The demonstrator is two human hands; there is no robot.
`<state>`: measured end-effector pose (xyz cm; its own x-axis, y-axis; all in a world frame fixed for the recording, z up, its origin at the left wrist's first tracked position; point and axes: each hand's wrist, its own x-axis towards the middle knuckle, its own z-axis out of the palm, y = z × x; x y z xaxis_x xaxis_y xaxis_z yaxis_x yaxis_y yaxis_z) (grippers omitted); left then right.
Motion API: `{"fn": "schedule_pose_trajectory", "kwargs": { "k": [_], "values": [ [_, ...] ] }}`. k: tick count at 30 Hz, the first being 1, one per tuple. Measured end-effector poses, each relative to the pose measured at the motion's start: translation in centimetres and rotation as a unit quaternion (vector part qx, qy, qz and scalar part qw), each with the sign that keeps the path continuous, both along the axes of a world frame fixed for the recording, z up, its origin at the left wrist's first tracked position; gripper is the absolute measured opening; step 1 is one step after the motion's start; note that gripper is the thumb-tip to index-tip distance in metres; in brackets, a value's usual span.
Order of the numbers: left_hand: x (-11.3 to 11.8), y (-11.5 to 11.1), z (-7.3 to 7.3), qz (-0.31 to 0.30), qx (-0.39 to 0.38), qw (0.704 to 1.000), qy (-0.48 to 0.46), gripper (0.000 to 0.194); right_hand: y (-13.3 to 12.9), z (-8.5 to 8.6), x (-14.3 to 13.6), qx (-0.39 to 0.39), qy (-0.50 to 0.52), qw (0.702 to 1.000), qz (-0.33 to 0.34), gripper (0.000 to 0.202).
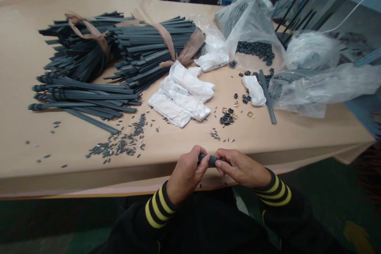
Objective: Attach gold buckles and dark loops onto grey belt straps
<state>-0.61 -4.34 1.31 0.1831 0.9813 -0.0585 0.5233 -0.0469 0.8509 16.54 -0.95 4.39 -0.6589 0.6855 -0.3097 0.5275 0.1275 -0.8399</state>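
Over the table's front edge, I hold a short, dark grey ribbed piece [212, 160], about as thick as a finger. Its ends disappear into my fingers, so I cannot tell its full shape. My left hand [190, 170] pinches the left end between thumb and fingers. On the other end, my right hand [238, 165] is closed with thumb and fingertips. Just beyond my hands lie a small cluster of dark loops [227, 117] and several gold-coloured buckles [250, 114]. A single dark flat strap [268, 97] lies to their right.
Tied bundles of dark straps [149, 41] cover the back left, with loose straps [89, 94] before them. Tiny dark pieces [122, 145] are scattered nearby. White folded packets [183, 97] lie mid-table. A clear plastic bag [247, 20] spills dark loops at the back right.
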Motion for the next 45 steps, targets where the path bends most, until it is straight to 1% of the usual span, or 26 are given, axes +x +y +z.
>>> {"fn": "schedule_pose_trajectory", "kwargs": {
  "k": [1,3,5,7,10,12,14,16,20,22,25,27,30,33,36,39,42,45],
  "values": [
    [0.0,0.0,-0.1,-0.004,0.004,1.0,0.007,0.011,0.0,-0.1,-0.1,0.011,-0.006,1.0,-0.009,0.017],
    [-0.1,0.1,-0.2,-0.009,-0.001,1.0,0.011,0.011,-0.1,-0.4,-0.3,0.008,-0.01,0.999,-0.03,0.018],
    [-0.3,0.2,-0.2,-0.013,-0.017,1.0,-0.008,0.012,-0.2,-0.8,-0.3,-0.004,-0.001,0.999,-0.047,0.021],
    [-0.6,0.3,0.0,-0.032,-0.046,0.998,-0.042,0.013,-0.3,-1.2,-0.2,-0.018,0.015,0.998,-0.056,0.023],
    [-1.1,0.1,0.4,-0.077,-0.088,0.99,-0.079,0.011,-0.6,-1.6,0.0,-0.024,0.009,0.998,-0.048,0.026],
    [-1.2,-0.3,0.5,-0.087,-0.084,0.99,-0.076,0.008,-0.7,-1.8,0.1,-0.029,-0.009,0.999,-0.034,0.028],
    [-1.0,-0.5,0.2,-0.072,-0.061,0.994,-0.049,0.008,-0.8,-2.0,0.1,-0.033,-0.005,0.999,-0.027,0.03],
    [-0.9,-0.5,-0.1,-0.066,-0.055,0.996,-0.031,0.01,-0.8,-2.3,0.1,-0.022,0.015,0.999,-0.024,0.029],
    [-0.6,0.0,-0.2,-0.051,-0.054,0.997,-0.007,0.013,-1.1,-3.2,-0.2,0.015,0.034,0.998,-0.052,0.024],
    [-0.7,0.2,-0.2,-0.041,-0.053,0.998,-0.014,0.014,-1.3,-3.9,-0.3,0.026,0.024,0.997,-0.066,0.026],
    [-1.0,0.6,-0.2,-0.053,-0.064,0.995,-0.059,0.016,-1.2,-4.5,-0.6,0.012,-0.003,0.998,-0.056,0.031],
    [-1.2,0.7,-0.1,-0.074,-0.069,0.991,-0.082,0.018,-1.0,-4.2,-0.8,0.003,-0.016,0.999,-0.048,0.035],
    [-1.4,0.7,0.1,-0.108,-0.092,0.984,-0.109,0.021,-0.5,-3.2,-0.9,0.019,-0.024,0.999,-0.032,0.035],
    [-1.6,0.7,0.4,-0.119,-0.113,0.98,-0.116,0.023,-0.2,-1.9,-1.0,0.034,-0.016,0.999,0.022,0.03],
    [-1.8,0.8,0.5,-0.142,-0.108,0.978,-0.11,0.021,0.1,-1.0,-1.2,0.027,0.01,0.998,0.059,0.02],
    [-2.1,1.1,0.3,-0.166,-0.098,0.975,-0.108,0.017,0.2,-1.1,-1.7,0.035,0.017,0.996,0.076,0.018],
    [-2.0,1.6,0.2,-0.153,-0.088,0.98,-0.095,0.016,0.1,-1.8,-2.4,0.069,-0.004,0.996,0.051,0.022],
    [-2.4,2.4,0.5,-0.136,-0.088,0.983,-0.088,0.017,0.5,-2.2,-2.7,0.094,-0.009,0.995,0.027,0.023]
  ]
}}
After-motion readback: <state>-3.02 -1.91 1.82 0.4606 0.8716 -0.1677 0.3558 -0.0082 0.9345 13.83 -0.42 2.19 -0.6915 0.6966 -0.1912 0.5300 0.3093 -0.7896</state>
